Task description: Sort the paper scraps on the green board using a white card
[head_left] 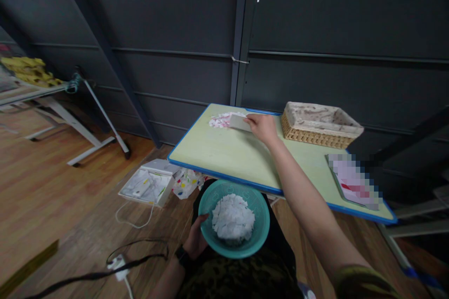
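My left hand (197,237) grips the rim of a green plastic basket (261,215), which rests over my lap below the table's near edge. A heap of torn white paper scraps (233,218) fills the middle of that basket. Over the table (231,154), my right hand (262,127) pinches a flat whitish card (240,123) by its right end. The card's other end meets a small pile of white and pink paper scraps (220,120) near the far left of the tabletop. Whether the card presses on the pile or only covers part of it, I cannot tell.
A wicker basket (315,136) with a cloth lining stands at the table's far right, a blurred-out flat item (352,182) nearer. On the floor to the left lie an open white box (147,187), a spotted plastic bag (185,183) and a power strip (118,266). Dark panels rise behind.
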The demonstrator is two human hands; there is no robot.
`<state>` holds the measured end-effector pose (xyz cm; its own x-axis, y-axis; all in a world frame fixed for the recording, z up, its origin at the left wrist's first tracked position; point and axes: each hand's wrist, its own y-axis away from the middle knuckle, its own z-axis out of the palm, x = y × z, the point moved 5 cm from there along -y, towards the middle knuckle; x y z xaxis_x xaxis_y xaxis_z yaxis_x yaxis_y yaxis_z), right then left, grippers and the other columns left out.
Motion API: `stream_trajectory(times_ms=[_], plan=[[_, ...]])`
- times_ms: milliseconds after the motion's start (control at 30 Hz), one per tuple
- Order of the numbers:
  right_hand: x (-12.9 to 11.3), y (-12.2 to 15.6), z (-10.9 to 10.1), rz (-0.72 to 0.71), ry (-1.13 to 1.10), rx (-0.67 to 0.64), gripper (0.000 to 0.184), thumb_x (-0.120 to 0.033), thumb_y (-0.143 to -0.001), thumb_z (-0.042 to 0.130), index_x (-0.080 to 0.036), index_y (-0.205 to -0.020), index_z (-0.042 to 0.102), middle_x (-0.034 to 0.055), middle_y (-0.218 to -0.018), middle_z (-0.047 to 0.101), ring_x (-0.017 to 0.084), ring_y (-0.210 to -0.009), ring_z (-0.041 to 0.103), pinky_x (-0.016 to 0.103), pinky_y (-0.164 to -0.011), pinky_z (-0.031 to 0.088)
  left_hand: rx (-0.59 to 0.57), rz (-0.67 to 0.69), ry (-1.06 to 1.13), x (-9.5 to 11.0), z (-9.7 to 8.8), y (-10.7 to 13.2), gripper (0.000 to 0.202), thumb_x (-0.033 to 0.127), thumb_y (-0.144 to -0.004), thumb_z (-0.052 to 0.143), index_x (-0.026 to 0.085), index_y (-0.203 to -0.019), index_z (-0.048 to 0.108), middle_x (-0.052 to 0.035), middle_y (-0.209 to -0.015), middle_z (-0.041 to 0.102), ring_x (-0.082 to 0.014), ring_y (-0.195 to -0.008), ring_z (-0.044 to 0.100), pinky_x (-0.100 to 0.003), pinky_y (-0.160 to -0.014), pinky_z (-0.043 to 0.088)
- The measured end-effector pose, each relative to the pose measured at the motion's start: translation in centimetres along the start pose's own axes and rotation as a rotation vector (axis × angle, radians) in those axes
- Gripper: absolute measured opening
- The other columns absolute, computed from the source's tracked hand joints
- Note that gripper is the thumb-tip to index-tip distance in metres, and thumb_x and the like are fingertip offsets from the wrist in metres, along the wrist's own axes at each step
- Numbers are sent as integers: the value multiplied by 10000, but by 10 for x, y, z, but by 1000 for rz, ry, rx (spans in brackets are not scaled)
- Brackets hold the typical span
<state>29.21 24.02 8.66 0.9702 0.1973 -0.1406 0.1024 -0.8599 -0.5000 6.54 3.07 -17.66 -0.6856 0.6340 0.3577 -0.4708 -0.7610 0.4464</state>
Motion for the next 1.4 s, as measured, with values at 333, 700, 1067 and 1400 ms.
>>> stream_trajectory(times_ms=[333, 700, 1067, 1400], plan=[[0, 1, 11, -6, -14, -40, 358, -414, -897, 419, -235, -1026, 701, 78, -970, 714, 205, -837, 622, 265, -672, 338, -47, 10, 11, 0, 4, 0, 447, 237, -827, 519, 66, -1238, 558, -157, -1131, 704, -323, -1160, 566, -484, -1083, 264], [-1, 1, 15, -12, -5, -66, 366, -423, -892, 418, -233, -1000, 712, 84, -934, 718, 205, -811, 621, 267, -672, 344, -4, 17, 15, 1, 3, 0, 461, 229, -835, 506, 78, -1269, 530, -150, -1153, 695, -310, -1171, 560, -468, -1075, 283], [-5, 4, 23, -25, -10, -44, 384, -430, -907, 395, -248, -1091, 679, 78, -982, 711, 202, -868, 624, 263, -712, 365, -32, 16, 26, 1, 5, 0, 438, 209, -807, 544, 84, -1226, 576, -155, -1134, 703, -320, -1169, 560, -476, -1078, 283], [-11, 4, 10, -24, 34, -44, 384, -419, -899, 386, -245, -1048, 693, 83, -953, 715, 213, -844, 625, 274, -692, 362, -13, 4, 15, 1, 6, 2, 456, 210, -820, 527, 75, -1255, 547, -152, -1111, 714, -317, -1149, 576, -483, -1073, 291]])
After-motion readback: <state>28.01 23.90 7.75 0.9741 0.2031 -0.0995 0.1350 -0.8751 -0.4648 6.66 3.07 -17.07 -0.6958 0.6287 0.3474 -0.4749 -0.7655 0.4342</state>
